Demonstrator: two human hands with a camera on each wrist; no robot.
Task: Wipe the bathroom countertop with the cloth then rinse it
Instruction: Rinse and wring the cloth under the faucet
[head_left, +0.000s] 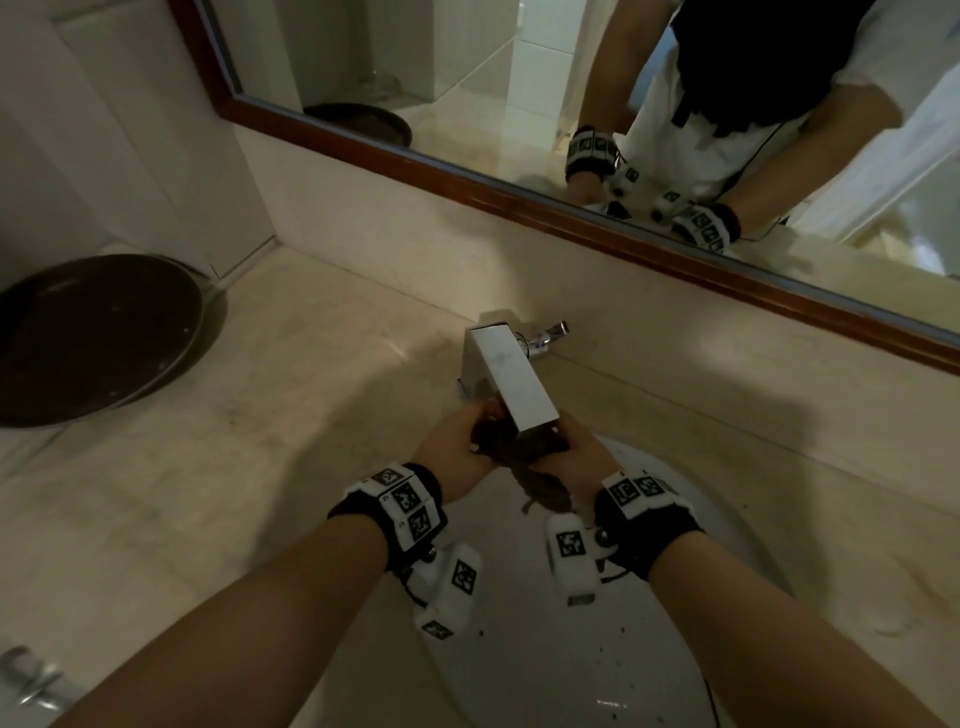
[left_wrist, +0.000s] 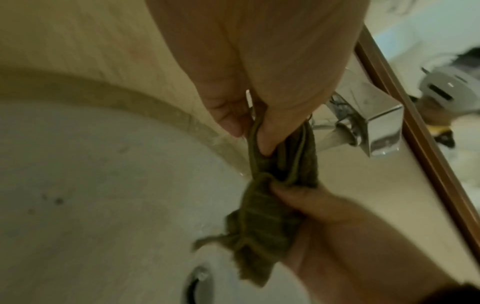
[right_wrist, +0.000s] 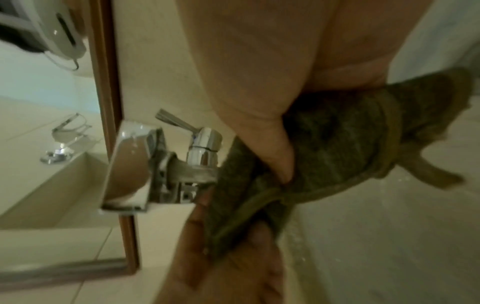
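Note:
A dark olive-brown cloth (head_left: 540, 480) (left_wrist: 262, 218) (right_wrist: 335, 142) hangs bunched between both hands, just under the square chrome faucet spout (head_left: 511, 382) and over the white sink basin (head_left: 691, 545). My left hand (head_left: 457, 452) (left_wrist: 249, 115) grips the cloth's upper end with curled fingers. Close beside it, my right hand (head_left: 574, 460) (right_wrist: 275, 152) holds the lower part of the cloth, whose frayed tail dangles over the basin. No running water shows clearly. The beige countertop (head_left: 291, 395) surrounds the sink.
A large dark round basin (head_left: 98, 338) sits on the counter at far left. The faucet's lever handle (head_left: 550, 332) points right behind the spout. A wood-framed mirror (head_left: 571, 208) runs along the back wall. The sink drain (left_wrist: 197, 286) lies below the cloth.

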